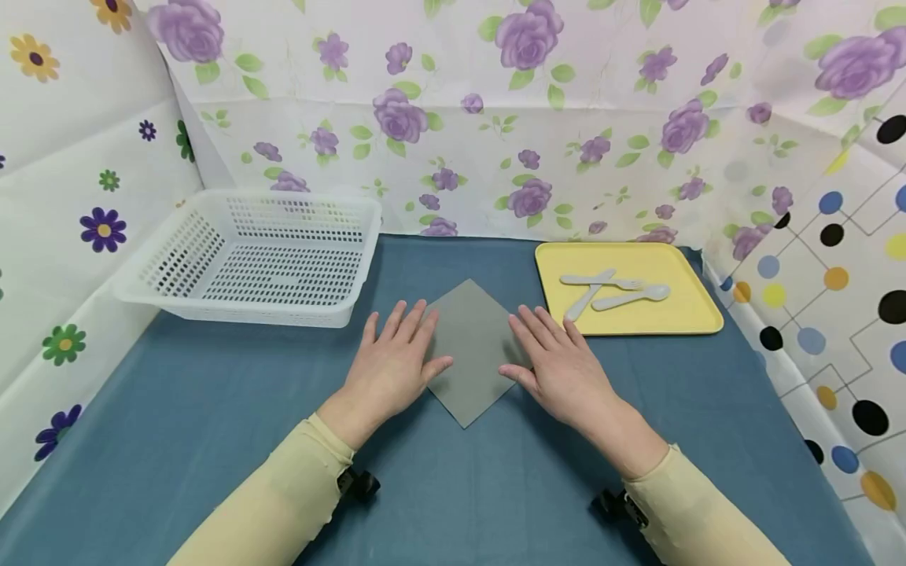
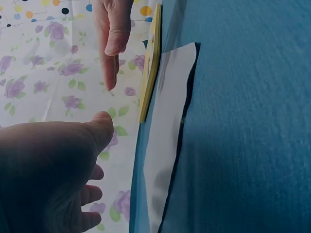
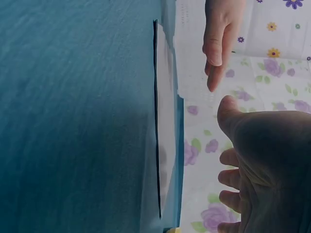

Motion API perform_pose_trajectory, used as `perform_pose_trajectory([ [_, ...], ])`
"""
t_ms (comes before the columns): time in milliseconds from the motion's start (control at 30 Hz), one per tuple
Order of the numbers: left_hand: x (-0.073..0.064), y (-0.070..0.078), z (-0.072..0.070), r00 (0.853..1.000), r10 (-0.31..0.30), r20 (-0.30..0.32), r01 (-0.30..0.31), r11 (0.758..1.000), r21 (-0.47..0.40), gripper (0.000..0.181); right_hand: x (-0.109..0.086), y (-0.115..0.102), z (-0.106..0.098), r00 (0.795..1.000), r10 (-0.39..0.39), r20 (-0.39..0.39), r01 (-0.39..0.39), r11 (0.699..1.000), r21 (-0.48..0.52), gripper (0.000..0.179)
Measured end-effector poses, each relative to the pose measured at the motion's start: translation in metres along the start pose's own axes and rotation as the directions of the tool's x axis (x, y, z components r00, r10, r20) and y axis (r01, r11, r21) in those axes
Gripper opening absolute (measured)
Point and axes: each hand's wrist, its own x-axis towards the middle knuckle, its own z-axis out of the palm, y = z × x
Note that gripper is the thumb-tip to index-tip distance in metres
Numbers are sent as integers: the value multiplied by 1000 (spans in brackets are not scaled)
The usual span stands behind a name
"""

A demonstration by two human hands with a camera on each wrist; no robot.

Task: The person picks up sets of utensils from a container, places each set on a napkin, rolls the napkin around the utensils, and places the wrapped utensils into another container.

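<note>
The fingers [image 1: 425,330] of both hands are stretched out straight and hold nothing. The left hand [image 1: 392,358] hangs over the left corner of a grey square [image 1: 470,354], and the right hand [image 1: 562,365] hangs over its right corner. The side views show a gap between the hands and the square. The two thumbs point in at each other. The square lies flat in the middle of the worktop [image 1: 453,503], turned like a diamond, with one corner toward the back edge and one toward the near edge. Pale yellow sleeves [image 1: 269,495] cover the arms, and a small black thing sits under each wrist. Just past the right hand, near the back right corner of the worktop, is a yellow tray [image 1: 679,314]. On it lie a fork [image 1: 579,279], a spoon [image 1: 630,299] and a third long, pale piece [image 1: 583,301] that crosses the fork. I cannot tell what kind that one is. A white basket [image 1: 262,312] full of little holes sits at the back left corner. Behind the back edge hangs a sheet with purple flowers [image 1: 453,71]
</note>
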Motion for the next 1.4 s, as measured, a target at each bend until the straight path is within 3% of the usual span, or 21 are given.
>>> perform_pose_trajectory([
  [300, 6, -7, 3, 999, -23, 42, 24, 1000, -13, 76, -4, 7, 2, 999, 27, 36, -26, 999, -23, 81],
  [867, 16, -18, 7, 999, -31, 36, 31, 999, 13, 75, -7, 16, 9, 996, 48, 74, -47, 999, -21, 79],
  [1400, 24, -22, 14, 999, -29, -39, 31, 999, 35, 60, -16, 11, 12, 996, 38, 81, -36, 999, -25, 76],
])
